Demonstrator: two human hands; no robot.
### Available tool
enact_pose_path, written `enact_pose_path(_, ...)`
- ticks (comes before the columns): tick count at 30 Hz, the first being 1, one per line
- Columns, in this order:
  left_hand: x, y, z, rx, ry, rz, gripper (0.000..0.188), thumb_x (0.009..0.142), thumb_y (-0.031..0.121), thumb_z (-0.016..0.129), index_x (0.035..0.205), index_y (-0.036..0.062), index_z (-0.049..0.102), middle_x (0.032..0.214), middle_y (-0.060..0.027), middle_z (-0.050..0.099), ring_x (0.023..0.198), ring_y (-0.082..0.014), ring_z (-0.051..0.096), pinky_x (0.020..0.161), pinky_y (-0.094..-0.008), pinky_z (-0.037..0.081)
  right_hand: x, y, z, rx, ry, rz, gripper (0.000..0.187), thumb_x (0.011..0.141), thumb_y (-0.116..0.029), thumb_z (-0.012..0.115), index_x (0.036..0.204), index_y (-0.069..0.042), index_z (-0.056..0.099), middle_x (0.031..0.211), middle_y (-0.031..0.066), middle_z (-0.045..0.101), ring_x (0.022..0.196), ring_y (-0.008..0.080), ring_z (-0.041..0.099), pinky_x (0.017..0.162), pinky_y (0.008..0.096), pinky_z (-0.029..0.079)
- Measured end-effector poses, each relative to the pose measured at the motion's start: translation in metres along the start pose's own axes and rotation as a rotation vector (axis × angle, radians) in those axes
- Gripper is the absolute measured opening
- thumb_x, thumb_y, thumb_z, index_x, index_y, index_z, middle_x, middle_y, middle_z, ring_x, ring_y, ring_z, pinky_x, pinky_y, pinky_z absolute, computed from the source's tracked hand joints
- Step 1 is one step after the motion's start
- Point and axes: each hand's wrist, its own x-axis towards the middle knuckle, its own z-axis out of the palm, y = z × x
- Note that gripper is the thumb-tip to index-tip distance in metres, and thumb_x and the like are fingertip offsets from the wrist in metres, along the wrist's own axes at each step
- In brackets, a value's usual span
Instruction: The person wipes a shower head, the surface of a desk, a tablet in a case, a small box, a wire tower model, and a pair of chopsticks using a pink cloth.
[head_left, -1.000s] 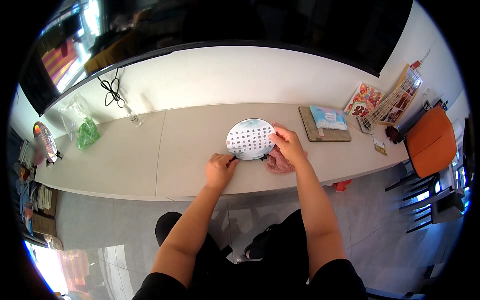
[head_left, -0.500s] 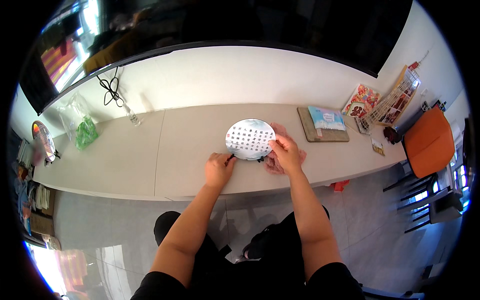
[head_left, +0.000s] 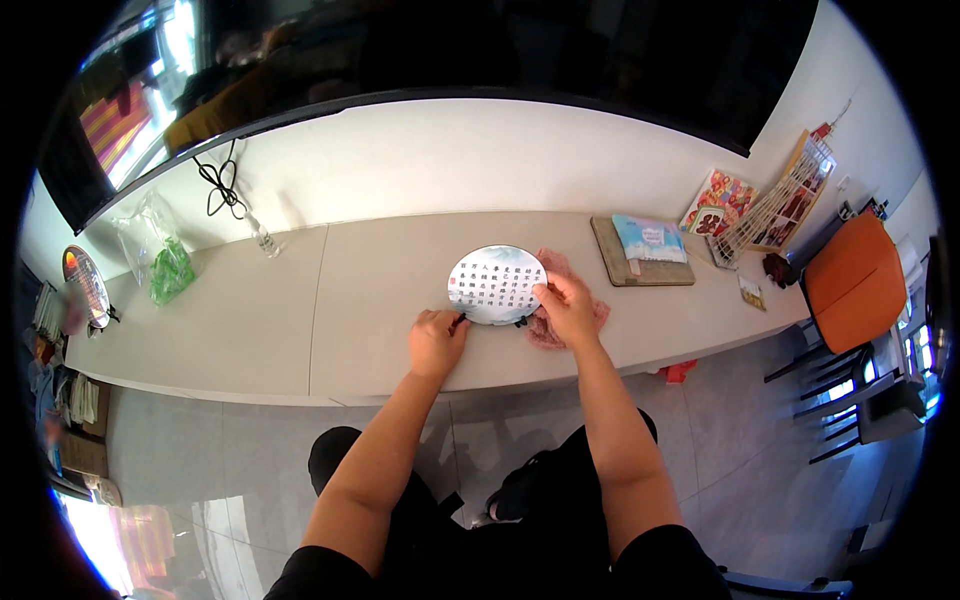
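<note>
A round white plaque [head_left: 495,284] with rows of dark characters and a pale blue landscape tilts up from the middle of the long beige cabinet top. Small black feet [head_left: 521,322] of its stand show under the lower rim. At the plaque's right edge, my right hand [head_left: 568,312] pinches the rim between thumb and fingers. My left hand [head_left: 437,341] rests on the cabinet at the lower left, its fingers closed on a black end of the stand [head_left: 460,319]. Behind the plaque and under my right hand lies a crumpled pink cloth [head_left: 585,290], partly covered.
A blue-white soft packet [head_left: 648,238] lies on a brown flat case [head_left: 610,250] to the right. Farther left are a small clear bottle [head_left: 264,240], a plastic bag with green contents [head_left: 170,270] and another round plaque [head_left: 87,285]. An orange chair [head_left: 853,283] stands beyond the right end.
The view has shifted slightly, and the plaque's upper edge sits a little lower. Both hands keep the same places at its right rim and lower left.
</note>
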Motion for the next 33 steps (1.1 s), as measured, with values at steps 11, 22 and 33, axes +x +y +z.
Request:
enact_pose_path(11,0.016,-0.002,0.005,-0.908,-0.058,-0.460,0.055,0.085,0.008,0.064,0.133,-0.0036,0.041,0.122,-0.0139,0.059,0.102,-0.0159,0.056,0.088,-0.0312,0.045,-0.050,0.040,-0.028,-0.940,0.149,-0.424,0.044,0.074,-0.013,0.064,0.117,-0.009,0.061,0.122,0.0185,0.054,0.115,0.0404,0.047,0.096,0.0498,0.037)
enact_pose_path(22,0.023,0.011,-0.004,-0.729,-0.207,-0.636,0.020,0.085,0.003,0.064,0.104,-0.0032,0.061,0.090,-0.0044,0.064,0.079,-0.0097,0.057,0.072,-0.0248,0.047,-0.044,0.018,-0.017,-0.802,0.281,-0.235,0.041,0.071,-0.005,0.064,0.111,-0.007,0.060,0.100,0.0143,0.059,0.096,0.0346,0.057,0.083,0.0451,0.046)
enact_pose_path(33,0.016,0.001,-0.006,-0.607,-0.203,-0.429,0.011,0.080,0.006,0.065,0.089,-0.0010,0.066,0.079,-0.0068,0.067,0.074,-0.0124,0.059,0.068,-0.0314,0.048,-0.062,-0.063,0.088,-0.651,0.213,-0.645,0.069,0.062,-0.006,0.067,0.130,-0.015,0.056,0.091,0.0085,0.055,0.084,0.0284,0.056,0.070,0.0383,0.050)
